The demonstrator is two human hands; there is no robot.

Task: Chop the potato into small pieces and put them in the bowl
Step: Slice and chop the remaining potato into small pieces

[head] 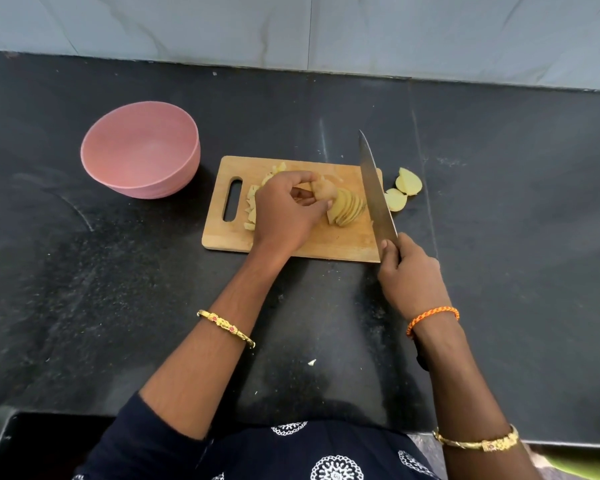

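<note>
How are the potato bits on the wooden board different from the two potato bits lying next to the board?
The potato slices on the board are thin and fanned in a stack; the two pieces off the board are thicker chunks lying apart on the black counter. The left hand holds the board slices; nothing touches the counter pieces. Both are pale yellow potato, and neither is in the pink bowl.
</note>
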